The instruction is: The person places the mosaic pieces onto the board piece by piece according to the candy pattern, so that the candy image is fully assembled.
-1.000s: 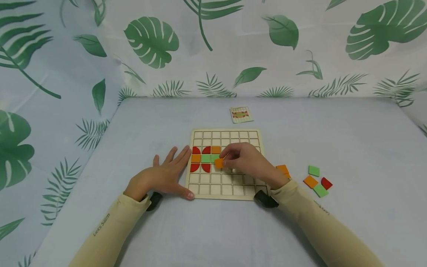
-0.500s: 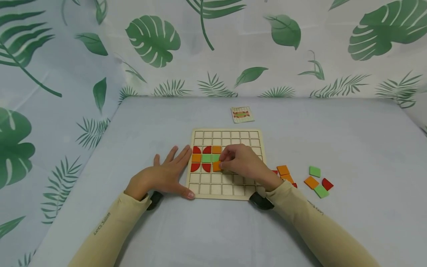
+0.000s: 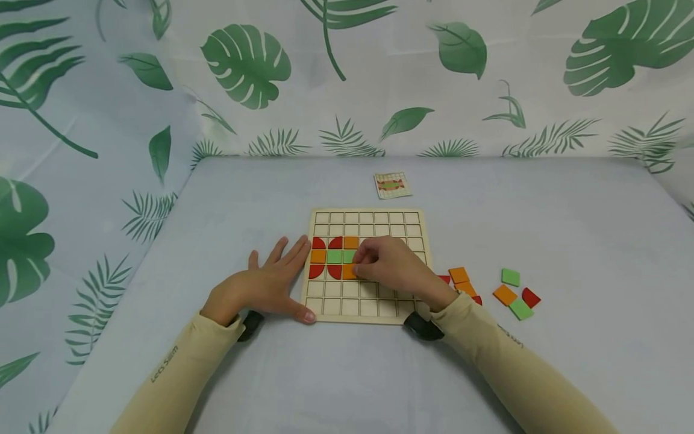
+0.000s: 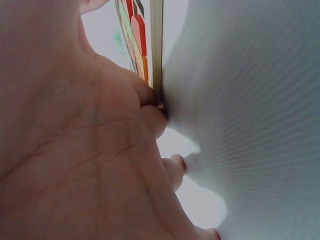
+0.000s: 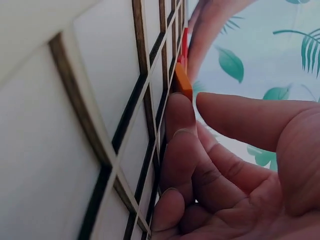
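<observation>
Your right hand (image 3: 391, 262) pinches the flat, square orange tile (image 3: 347, 272) on the wooden grid board (image 3: 351, 307); your left hand (image 3: 265, 290), fingers spread, touches the board's left edge.

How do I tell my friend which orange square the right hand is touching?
Look for the big wooden board with the grid, on the table, then find the right hand over it. The orange square is by its thumb, just below a green square in the head view. Of the orange squares showing on the board, only this one is being touched.
</observation>
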A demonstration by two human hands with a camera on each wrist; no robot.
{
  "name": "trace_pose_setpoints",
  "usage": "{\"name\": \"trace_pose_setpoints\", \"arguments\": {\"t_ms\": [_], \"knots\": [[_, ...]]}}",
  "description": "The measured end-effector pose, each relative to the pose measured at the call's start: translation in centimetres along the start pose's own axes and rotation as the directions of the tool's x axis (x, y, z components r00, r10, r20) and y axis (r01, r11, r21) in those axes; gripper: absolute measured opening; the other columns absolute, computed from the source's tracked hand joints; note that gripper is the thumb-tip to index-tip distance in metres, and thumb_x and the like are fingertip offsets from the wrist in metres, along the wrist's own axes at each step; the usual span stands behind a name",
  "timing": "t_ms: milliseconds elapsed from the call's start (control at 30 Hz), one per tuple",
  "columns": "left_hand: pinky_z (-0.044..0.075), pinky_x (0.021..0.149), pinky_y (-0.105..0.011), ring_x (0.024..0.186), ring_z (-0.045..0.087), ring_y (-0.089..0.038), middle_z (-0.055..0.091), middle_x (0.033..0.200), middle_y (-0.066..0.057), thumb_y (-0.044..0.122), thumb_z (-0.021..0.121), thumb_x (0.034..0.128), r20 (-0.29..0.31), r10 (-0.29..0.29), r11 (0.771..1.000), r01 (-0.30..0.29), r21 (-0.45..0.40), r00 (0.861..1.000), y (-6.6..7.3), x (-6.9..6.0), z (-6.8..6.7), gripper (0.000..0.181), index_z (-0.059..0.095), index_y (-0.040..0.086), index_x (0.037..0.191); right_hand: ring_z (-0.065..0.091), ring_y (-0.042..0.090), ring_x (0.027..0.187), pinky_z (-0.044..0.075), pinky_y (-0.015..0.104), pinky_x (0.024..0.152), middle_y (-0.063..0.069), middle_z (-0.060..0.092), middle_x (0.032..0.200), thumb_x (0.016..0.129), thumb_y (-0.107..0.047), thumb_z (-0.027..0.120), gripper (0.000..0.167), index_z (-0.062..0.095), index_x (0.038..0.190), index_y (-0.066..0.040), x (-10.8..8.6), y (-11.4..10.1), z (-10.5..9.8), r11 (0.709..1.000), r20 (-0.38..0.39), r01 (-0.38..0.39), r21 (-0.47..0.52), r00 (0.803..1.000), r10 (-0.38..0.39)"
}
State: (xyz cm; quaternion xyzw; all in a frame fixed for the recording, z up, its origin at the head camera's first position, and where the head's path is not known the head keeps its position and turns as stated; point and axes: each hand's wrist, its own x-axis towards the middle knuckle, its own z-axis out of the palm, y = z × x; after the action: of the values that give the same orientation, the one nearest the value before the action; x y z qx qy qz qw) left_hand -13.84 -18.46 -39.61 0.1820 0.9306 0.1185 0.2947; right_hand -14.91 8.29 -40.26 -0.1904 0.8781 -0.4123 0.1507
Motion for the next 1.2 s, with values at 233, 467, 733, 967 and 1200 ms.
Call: {"name": "trace_pose_setpoints", "arguments": {"t_ms": [233,467,733,967,1200], "knots": [[-0.007,0.116,-0.080,0.162,-0.018,-0.037,-0.012,0.180,-0.004,0.064,0.089,0.0787,0.001,0.002,1.000,-0.002,0.000,1.000,0.1,-0.2,-0.1,0.142,-0.004,0.011,0.173,0.064,0.018,0.080,0.052,0.036,0.076,-0.001,0.074,0.086,0.101,-0.012,0.071,0.009,0.077,0.103,-0.007,-0.2,-0.2,-0.8,0.998,0.050,0.002,0.061,0.999,-0.005],[-0.007,0.116,-0.080,0.162,-0.018,-0.037,-0.012,0.180,-0.004,0.064,0.089,0.0794,-0.002,0.016,1.000,-0.016,-0.001,1.000,0.1,-0.2,0.0,0.142,-0.004,0.011,0.173,0.068,0.021,0.084,0.054,0.037,0.077,0.000,0.077,0.091,0.105,-0.018,0.067,0.017,0.077,0.110,-0.006,-0.5,0.2,-1.9,0.996,0.127,0.011,0.093,0.992,-0.023],[-0.006,0.117,-0.080,0.162,-0.017,-0.037,-0.011,0.180,-0.004,0.063,0.089,0.0801,-0.008,0.021,1.000,-0.021,-0.003,1.000,0.1,-0.2,0.0,0.141,-0.004,0.010,0.173,0.070,0.020,0.092,0.056,0.041,0.086,0.001,0.076,0.103,0.107,-0.022,0.065,0.023,0.075,0.120,-0.005,-0.8,0.7,-3.5,0.996,0.216,0.071,0.059,0.973,-0.082],[-0.006,0.116,-0.081,0.162,-0.017,-0.037,-0.011,0.180,-0.005,0.063,0.089,0.0800,-0.016,0.021,1.000,-0.021,-0.006,1.000,0.0,-0.2,0.0,0.141,-0.003,0.010,0.173,0.066,0.021,0.101,0.052,0.044,0.093,-0.001,0.073,0.107,0.103,-0.020,0.073,0.026,0.074,0.125,-0.007,-1.8,1.5,-5.7,0.999,0.212,0.047,-0.006,0.976,-0.045],[-0.005,0.116,-0.081,0.162,-0.016,-0.038,-0.010,0.180,-0.005,0.064,0.088,0.0799,-0.017,0.029,1.000,-0.029,-0.005,0.999,0.0,-0.3,0.2,0.141,-0.003,0.010,0.173,0.063,0.023,0.106,0.052,0.043,0.093,0.003,0.070,0.112,0.100,-0.019,0.077,0.031,0.071,0.126,-0.004,-2.8,2.7,-8.6,0.998,0.172,0.015,-0.062,0.985,-0.004]]}}
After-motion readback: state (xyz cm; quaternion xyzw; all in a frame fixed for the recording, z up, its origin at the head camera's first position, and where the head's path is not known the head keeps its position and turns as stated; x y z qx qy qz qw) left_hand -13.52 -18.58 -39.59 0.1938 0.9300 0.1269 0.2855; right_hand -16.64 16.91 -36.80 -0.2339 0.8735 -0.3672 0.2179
